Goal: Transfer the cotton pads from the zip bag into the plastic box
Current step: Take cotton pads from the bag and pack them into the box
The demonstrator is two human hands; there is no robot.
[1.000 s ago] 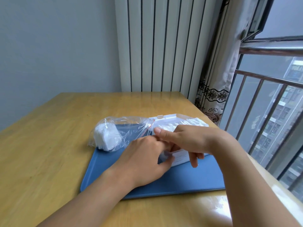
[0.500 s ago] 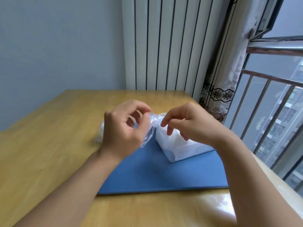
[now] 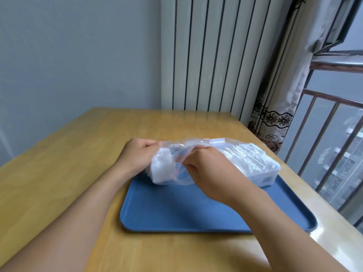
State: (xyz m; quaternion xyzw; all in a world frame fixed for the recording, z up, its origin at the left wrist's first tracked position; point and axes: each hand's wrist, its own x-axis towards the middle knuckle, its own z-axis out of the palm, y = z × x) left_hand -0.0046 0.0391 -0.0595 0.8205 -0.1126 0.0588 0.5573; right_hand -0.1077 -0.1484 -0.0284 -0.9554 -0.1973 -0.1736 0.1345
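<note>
A clear zip bag (image 3: 169,165) with a red zip line lies at the far left of the blue tray (image 3: 196,211). White cotton pads (image 3: 162,167) show through the bag's left part. My left hand (image 3: 137,154) grips the bag's far left end. My right hand (image 3: 208,169) pinches the bag's mouth near the zip line. Behind my right hand stands the clear plastic box (image 3: 263,173), filled with rows of white cotton pads (image 3: 247,156). The box's left part is hidden by my right hand.
The tray sits on a wooden table (image 3: 68,173). A striped curtain (image 3: 206,55) hangs behind the table, and a patterned curtain and a window railing (image 3: 324,134) stand at the right, close to the table's edge.
Both hands have come down from above the tray. They were pinching the bag's mouth in the air; now the bag lies on the tray with one hand at each end.
</note>
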